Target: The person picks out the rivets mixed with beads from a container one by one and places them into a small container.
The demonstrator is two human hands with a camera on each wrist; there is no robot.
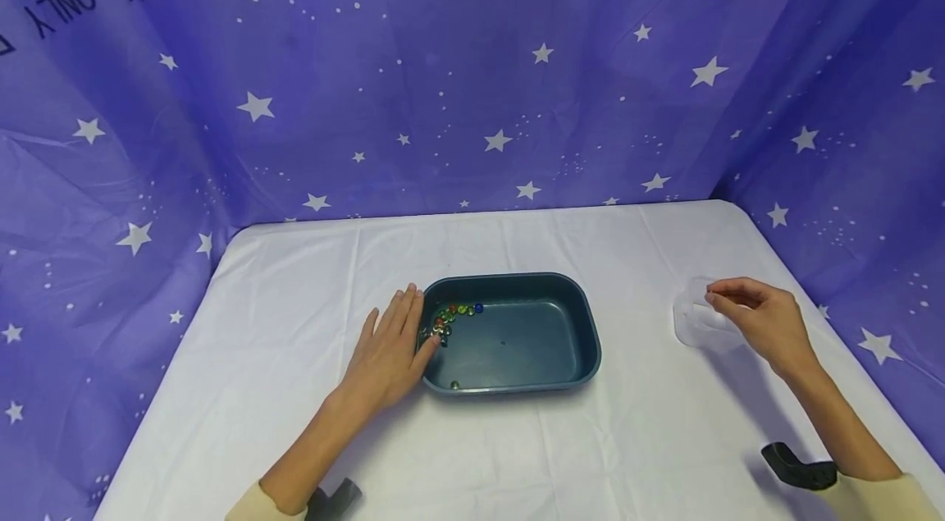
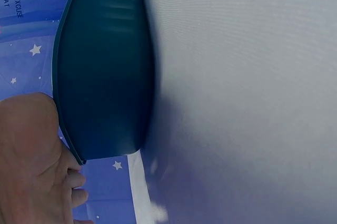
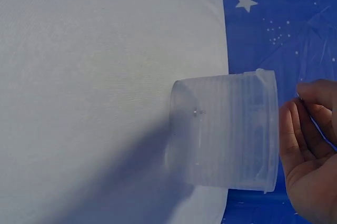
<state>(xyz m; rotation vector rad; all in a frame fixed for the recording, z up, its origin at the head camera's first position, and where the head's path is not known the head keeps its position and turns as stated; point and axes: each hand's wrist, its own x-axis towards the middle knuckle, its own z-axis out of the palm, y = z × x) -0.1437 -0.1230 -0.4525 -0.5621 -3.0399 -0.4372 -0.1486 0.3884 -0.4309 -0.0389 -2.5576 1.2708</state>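
Observation:
A dark teal plastic basin (image 1: 509, 349) sits on the table, with several glass marbles (image 1: 462, 310) mostly at its left end. My left hand (image 1: 387, 353) rests at the basin's left rim, fingers straight along the outside and thumb reaching over the edge. In the left wrist view, the palm (image 2: 26, 150) lies beside the rim. On the right, my right hand (image 1: 768, 324) is over a clear plastic tub (image 3: 226, 132), thumb and index finger pinching a small marble (image 3: 300, 97), mostly hidden by the fingertips. Small glints show low inside the tub.
A white cloth (image 1: 310, 283) covers the table. Purple curtains (image 1: 443, 94) with white stars hang behind it and at both sides. One lone marble (image 1: 454, 385) lies near the basin's front wall. Dark wrist mounts (image 1: 799, 468) show by the sleeves.

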